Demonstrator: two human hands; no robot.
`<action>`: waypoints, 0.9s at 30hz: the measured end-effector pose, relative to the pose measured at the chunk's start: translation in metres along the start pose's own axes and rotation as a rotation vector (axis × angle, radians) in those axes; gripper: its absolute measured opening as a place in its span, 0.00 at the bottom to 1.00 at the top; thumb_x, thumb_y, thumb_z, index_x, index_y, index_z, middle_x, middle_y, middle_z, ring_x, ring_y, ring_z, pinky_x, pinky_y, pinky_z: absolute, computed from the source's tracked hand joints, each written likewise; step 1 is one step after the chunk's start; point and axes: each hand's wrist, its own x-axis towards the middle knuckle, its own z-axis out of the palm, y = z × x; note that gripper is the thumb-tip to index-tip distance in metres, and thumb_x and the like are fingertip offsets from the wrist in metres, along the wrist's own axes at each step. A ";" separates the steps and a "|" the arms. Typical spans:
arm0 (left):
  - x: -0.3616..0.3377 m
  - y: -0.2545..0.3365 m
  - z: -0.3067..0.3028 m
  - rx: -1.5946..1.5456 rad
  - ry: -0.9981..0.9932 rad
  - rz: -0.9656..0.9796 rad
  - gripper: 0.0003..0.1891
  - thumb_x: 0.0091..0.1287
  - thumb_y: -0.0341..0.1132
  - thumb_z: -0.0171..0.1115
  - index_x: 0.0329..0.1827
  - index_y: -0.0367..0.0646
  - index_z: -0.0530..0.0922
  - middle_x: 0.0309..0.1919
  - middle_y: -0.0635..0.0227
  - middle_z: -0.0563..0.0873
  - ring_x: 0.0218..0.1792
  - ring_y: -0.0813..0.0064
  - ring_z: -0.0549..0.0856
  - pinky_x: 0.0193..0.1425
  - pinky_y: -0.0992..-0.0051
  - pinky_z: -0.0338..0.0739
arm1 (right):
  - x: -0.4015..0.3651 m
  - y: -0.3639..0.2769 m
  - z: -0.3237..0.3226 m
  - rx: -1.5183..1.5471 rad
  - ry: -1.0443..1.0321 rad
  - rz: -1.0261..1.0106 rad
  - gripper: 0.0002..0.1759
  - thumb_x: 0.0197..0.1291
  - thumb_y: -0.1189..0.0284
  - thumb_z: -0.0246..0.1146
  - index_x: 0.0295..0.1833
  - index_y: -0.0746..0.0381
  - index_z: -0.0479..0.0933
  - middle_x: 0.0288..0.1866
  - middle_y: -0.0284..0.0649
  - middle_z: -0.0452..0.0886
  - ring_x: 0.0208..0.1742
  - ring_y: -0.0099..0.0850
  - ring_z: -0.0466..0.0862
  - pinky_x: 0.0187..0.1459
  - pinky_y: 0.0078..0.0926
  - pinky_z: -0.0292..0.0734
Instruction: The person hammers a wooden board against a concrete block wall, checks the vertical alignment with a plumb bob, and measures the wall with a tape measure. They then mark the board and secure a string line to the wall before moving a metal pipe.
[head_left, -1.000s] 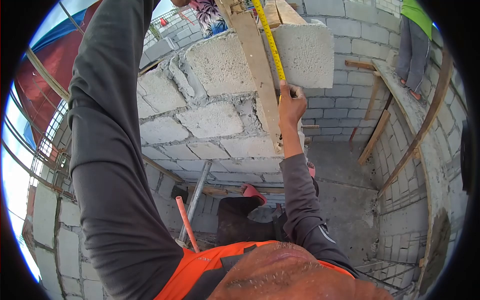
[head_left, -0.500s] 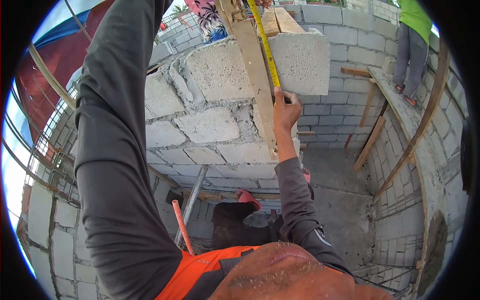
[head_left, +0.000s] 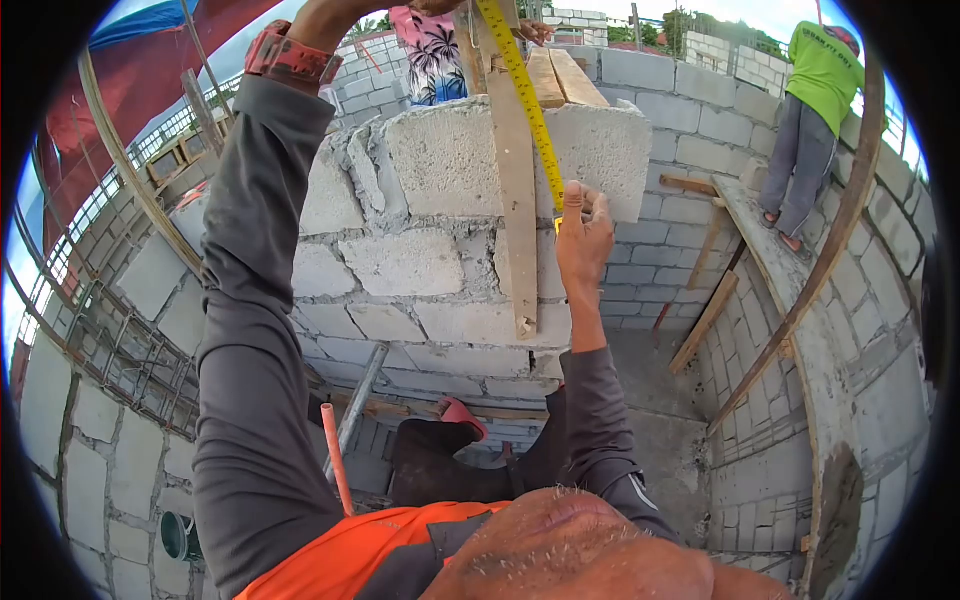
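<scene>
A yellow tape measure (head_left: 530, 105) runs slanting down along a wooden board (head_left: 518, 200) that stands upright against the block wall (head_left: 445, 160). At its lower end my right hand (head_left: 585, 235) is closed on the tape, thumb pointing up, with a bit of yellow showing beside the palm. My left hand (head_left: 345, 12), with a red watch on the wrist, reaches to the top of the board; its fingers are mostly cut off by the frame's edge, so what they hold is unclear. Another person's hand (head_left: 535, 32) is just beyond the board.
Planks (head_left: 565, 78) lie on top of the wall. A co-worker in a green shirt (head_left: 820, 70) stands on a raised plank (head_left: 770, 245) at right. A metal pipe (head_left: 358, 400) and an orange pipe (head_left: 336, 455) rise at lower left. Someone in patterned clothing (head_left: 435, 60) is behind the wall.
The view has shifted, bringing my left wrist, its watch and part of that hand into the frame. My right hand is still at the tape, its fingers now raised more upright.
</scene>
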 end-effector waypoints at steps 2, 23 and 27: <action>-0.014 -0.028 0.010 0.328 0.253 0.409 0.05 0.67 0.24 0.64 0.39 0.31 0.85 0.32 0.61 0.88 0.33 0.71 0.87 0.37 0.72 0.82 | 0.010 -0.033 0.008 0.014 -0.083 -0.028 0.36 0.66 0.42 0.71 0.55 0.68 0.82 0.40 0.42 0.87 0.41 0.31 0.85 0.46 0.31 0.81; -0.052 -0.211 0.027 0.157 0.699 -0.062 0.10 0.60 0.37 0.67 0.33 0.39 0.89 0.36 0.50 0.90 0.40 0.48 0.90 0.48 0.55 0.84 | 0.038 -0.159 0.193 -0.141 -0.395 -0.358 0.42 0.63 0.42 0.71 0.56 0.75 0.78 0.44 0.54 0.87 0.45 0.38 0.88 0.46 0.34 0.83; -0.120 -0.169 0.061 -0.007 0.837 -0.335 0.19 0.62 0.40 0.69 0.54 0.41 0.87 0.47 0.49 0.91 0.55 0.45 0.86 0.62 0.53 0.79 | 0.080 -0.121 0.231 -0.176 -0.321 -0.506 0.61 0.53 0.30 0.73 0.67 0.80 0.73 0.44 0.48 0.86 0.41 0.28 0.86 0.40 0.23 0.82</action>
